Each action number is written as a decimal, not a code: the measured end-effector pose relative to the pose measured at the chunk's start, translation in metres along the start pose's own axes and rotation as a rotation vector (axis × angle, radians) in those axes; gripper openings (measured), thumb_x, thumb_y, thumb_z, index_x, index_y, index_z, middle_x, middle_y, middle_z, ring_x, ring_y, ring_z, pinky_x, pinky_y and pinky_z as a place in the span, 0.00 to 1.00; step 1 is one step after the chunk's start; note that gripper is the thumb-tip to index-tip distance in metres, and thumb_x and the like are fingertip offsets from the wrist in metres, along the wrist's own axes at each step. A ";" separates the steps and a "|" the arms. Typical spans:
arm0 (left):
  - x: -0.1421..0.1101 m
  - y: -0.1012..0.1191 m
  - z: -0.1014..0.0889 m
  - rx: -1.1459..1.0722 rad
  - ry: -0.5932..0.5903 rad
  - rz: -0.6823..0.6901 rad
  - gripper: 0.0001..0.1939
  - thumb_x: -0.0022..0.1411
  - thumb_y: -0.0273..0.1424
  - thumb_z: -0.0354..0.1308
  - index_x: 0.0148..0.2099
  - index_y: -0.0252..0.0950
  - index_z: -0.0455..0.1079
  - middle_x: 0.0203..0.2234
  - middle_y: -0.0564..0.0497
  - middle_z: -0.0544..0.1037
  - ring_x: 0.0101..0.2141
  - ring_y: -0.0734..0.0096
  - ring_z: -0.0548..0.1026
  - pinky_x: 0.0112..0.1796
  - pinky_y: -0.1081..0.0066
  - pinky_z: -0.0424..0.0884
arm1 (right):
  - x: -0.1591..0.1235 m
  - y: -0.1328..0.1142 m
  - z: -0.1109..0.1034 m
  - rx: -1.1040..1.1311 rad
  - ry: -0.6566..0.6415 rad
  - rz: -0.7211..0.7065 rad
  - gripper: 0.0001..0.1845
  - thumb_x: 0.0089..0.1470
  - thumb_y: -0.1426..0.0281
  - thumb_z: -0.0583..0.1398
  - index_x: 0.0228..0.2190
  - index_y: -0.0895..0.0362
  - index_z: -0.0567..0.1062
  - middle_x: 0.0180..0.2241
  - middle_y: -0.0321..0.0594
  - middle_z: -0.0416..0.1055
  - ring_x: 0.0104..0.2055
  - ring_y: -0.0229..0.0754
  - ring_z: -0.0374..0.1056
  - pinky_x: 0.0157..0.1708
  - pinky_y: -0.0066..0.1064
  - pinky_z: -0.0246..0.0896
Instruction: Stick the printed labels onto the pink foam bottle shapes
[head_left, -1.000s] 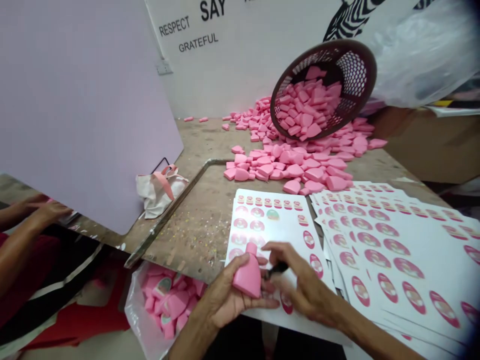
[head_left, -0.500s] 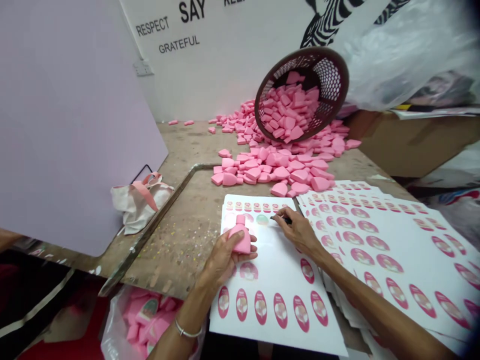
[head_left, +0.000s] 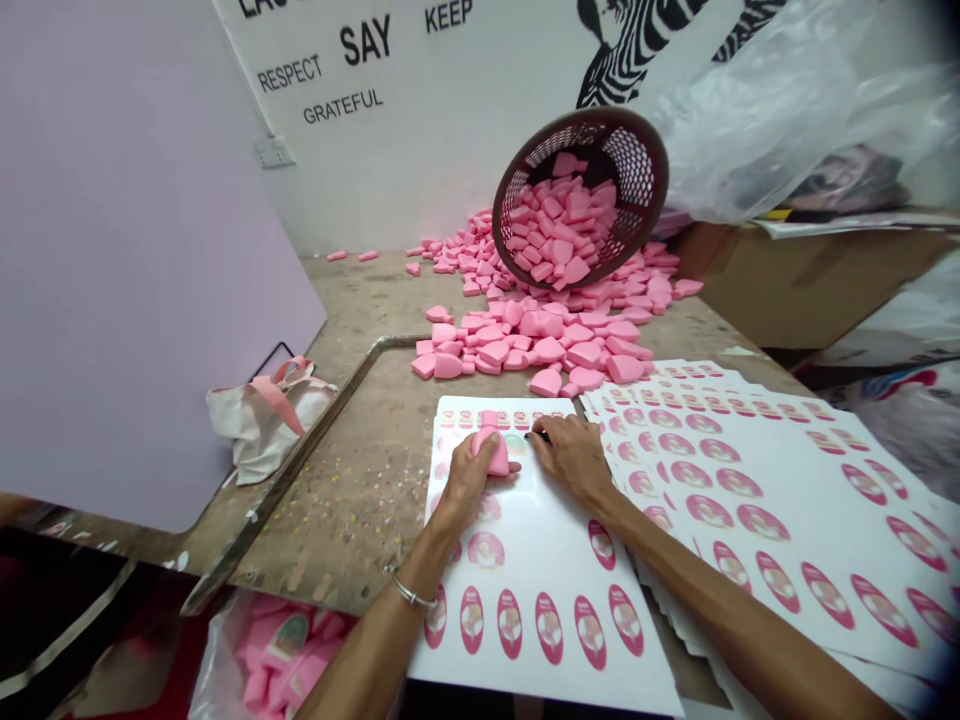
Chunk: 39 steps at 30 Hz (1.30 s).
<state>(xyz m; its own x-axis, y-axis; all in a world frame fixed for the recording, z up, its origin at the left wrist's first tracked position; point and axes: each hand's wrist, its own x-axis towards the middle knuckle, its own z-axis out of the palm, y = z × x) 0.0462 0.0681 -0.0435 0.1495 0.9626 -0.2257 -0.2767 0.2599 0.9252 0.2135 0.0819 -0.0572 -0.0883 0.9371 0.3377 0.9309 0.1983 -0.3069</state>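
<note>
My left hand [head_left: 471, 482] is shut around a pink bottle-shaped foam piece [head_left: 491, 447], which stands over the top of a white label sheet [head_left: 525, 530]. My right hand [head_left: 571, 462] lies close beside it on the same sheet, pinching a small black tool [head_left: 537, 436] whose tip is mostly hidden by my fingers. The sheet carries pink oval labels along its lower part and a row of small labels at its top edge. Both hands hide part of that row.
A stack of label sheets [head_left: 750, 490] lies to the right. Behind, a tilted brown plastic basket [head_left: 630, 160] spills a heap of pink foam pieces [head_left: 525, 345]. A plastic bag of labelled pieces [head_left: 277, 655] sits low on the left, beside a metal-edged table [head_left: 352, 510], a cloth bag [head_left: 262, 425] and a lilac board [head_left: 142, 270].
My hands have moved closer together, up toward the top of the sheet. The whole view has drifted, and the other person's arms at the left have almost left the picture.
</note>
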 end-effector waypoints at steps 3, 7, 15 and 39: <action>0.000 -0.005 -0.001 0.065 -0.010 0.023 0.24 0.57 0.47 0.59 0.44 0.32 0.66 0.34 0.46 0.73 0.30 0.63 0.80 0.32 0.68 0.75 | -0.004 -0.001 0.001 -0.013 0.014 -0.019 0.10 0.59 0.68 0.51 0.33 0.55 0.71 0.33 0.42 0.74 0.39 0.47 0.64 0.41 0.38 0.46; -0.001 -0.007 -0.001 0.105 -0.025 0.049 0.23 0.59 0.47 0.56 0.45 0.31 0.65 0.33 0.46 0.72 0.30 0.63 0.80 0.33 0.66 0.76 | -0.007 -0.001 0.003 0.006 0.024 -0.027 0.08 0.57 0.69 0.53 0.28 0.55 0.70 0.30 0.38 0.74 0.36 0.44 0.65 0.39 0.36 0.46; -0.001 -0.005 0.001 0.121 -0.001 0.043 0.24 0.59 0.48 0.57 0.45 0.32 0.65 0.34 0.47 0.72 0.30 0.64 0.79 0.33 0.68 0.76 | -0.008 0.001 0.010 0.008 0.091 -0.009 0.08 0.58 0.68 0.53 0.30 0.56 0.71 0.31 0.40 0.74 0.37 0.45 0.64 0.39 0.36 0.46; -0.001 -0.005 0.004 0.150 0.037 0.036 0.23 0.57 0.49 0.57 0.43 0.34 0.64 0.36 0.45 0.72 0.30 0.62 0.80 0.29 0.69 0.75 | 0.012 0.001 0.007 0.165 0.015 0.183 0.11 0.49 0.59 0.58 0.23 0.54 0.70 0.24 0.34 0.73 0.26 0.40 0.66 0.26 0.30 0.52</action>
<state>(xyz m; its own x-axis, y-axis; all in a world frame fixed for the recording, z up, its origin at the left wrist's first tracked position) 0.0506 0.0654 -0.0465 0.1061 0.9741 -0.1999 -0.1363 0.2133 0.9674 0.2111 0.0955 -0.0598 0.0826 0.9575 0.2762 0.8604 0.0713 -0.5046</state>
